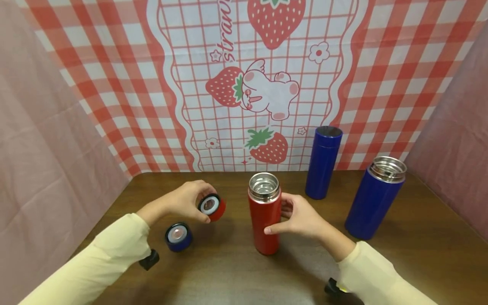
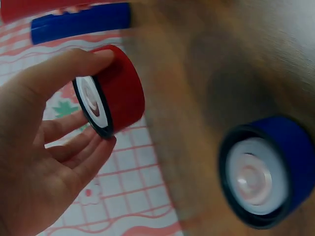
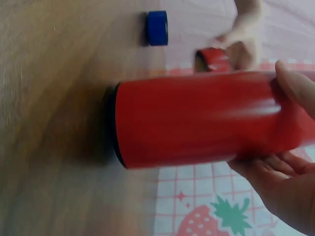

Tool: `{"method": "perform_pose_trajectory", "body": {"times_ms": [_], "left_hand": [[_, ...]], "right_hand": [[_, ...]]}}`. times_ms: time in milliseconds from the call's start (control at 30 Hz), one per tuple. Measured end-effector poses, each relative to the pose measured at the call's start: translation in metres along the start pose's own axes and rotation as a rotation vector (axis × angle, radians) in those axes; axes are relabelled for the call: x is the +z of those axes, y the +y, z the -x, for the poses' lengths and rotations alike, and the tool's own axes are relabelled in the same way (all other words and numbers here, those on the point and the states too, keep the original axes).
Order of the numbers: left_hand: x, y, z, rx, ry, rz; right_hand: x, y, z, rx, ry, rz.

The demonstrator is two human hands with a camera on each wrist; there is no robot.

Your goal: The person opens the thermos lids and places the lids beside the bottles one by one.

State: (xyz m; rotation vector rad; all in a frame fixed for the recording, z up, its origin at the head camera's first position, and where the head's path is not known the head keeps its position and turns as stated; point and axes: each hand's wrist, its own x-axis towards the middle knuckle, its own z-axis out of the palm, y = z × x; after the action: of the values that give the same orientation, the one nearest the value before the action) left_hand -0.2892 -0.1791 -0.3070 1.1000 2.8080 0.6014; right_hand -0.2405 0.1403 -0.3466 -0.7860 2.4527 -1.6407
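My left hand (image 1: 187,202) pinches a red bottle lid (image 1: 219,211) between thumb and fingers, above the table. The lid is tilted, so its black rim and white inner side show. In the right wrist view, my right hand (image 3: 283,184) grips a red thermos bottle (image 3: 197,120) with its thumb on one side and fingers on the other. The head view shows this bottle upright, its bare steel mouth (image 1: 264,186) uncovered. Beneath the left hand lies a blue lid (image 1: 179,242) with its inner side up.
An uncovered blue thermos bottle (image 1: 371,207) stands at the right, its steel mouth showing. Farther back is a slimmer blue bottle (image 1: 322,169) with a shiny dark top. Behind the wooden table (image 1: 213,275) hangs a checked strawberry cloth (image 1: 183,25); pink cloth (image 1: 49,148) hangs at both sides.
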Motion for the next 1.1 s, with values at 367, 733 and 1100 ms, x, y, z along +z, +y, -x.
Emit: {"method": "perform_pose_trajectory", "body": {"times_ms": [367, 733, 1100], "left_hand": [[0.032, -0.025, 0.006, -0.028, -0.101, -0.138], [0.035, -0.026, 0.007, -0.125, -0.141, -0.168], [0.034, -0.027, 0.007, -0.209, -0.163, -0.149]], "right_hand": [[-0.039, -0.008, 0.028, 0.177, 0.292, 0.082], [-0.073, 0.0, 0.053, 0.313, 0.379, 0.214], [-0.076, 0.01, 0.062, 0.416, 0.415, 0.239]]}}
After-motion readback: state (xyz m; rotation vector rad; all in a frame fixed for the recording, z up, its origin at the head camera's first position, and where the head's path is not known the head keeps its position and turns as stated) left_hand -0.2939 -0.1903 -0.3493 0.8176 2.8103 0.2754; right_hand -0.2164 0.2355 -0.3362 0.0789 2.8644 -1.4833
